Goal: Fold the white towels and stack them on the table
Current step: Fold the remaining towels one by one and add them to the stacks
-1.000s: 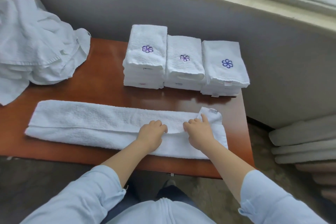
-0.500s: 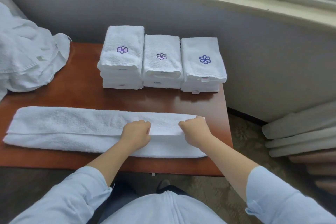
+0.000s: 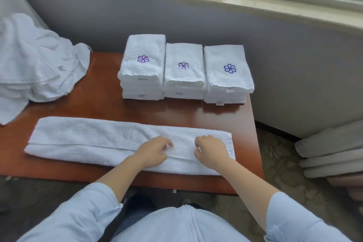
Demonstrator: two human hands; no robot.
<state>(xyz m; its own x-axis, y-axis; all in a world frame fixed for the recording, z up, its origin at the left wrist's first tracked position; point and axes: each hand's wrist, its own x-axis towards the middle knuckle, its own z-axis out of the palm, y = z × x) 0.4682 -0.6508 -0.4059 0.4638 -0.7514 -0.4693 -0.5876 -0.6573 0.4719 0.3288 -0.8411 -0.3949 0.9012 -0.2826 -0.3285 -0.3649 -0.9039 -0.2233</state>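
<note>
Nearest the person, both hands rest on the long towel (image 3: 110, 143), which lies folded into a narrow strip along the near edge of the table (image 3: 102, 102). The left hand (image 3: 155, 150) sits right of the strip's middle with fingers curled loosely down onto the cloth. The right hand (image 3: 211, 151) is near the strip's right end, also curled; whether either actually pinches a layer cannot be told. The step looks like squaring the lengthwise fold. To do it well, the person should press the seam flat and align the layered edges before bringing one end over. Beyond the strip, three stacks of folded towels (image 3: 183, 70) stand side by side. Left of those, a heap of unfolded towels (image 3: 33, 61) overhangs the table's far left corner.
</note>
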